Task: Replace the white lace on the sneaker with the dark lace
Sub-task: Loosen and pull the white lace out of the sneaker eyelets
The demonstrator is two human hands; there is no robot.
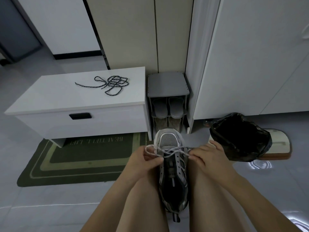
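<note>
Unlacing step: your left hand (147, 159) and right hand (206, 156) each pinch the white lace (168, 152) on the sneaker (173, 183). Next, pull it free of the eyelets; the dark lace (112, 84) lies far left on the worktop (50, 99).

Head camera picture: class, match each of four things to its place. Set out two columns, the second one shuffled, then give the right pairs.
Things
1. dark lace
2. white lace
3. slippers
4. black bag

Places
A. inside the grey rack
B. furthest right of the four
C. on top of the white bench
D. across the sneaker, pinched by the left hand and the right hand

Pairs: 1-C, 2-D, 3-A, 4-B
</note>
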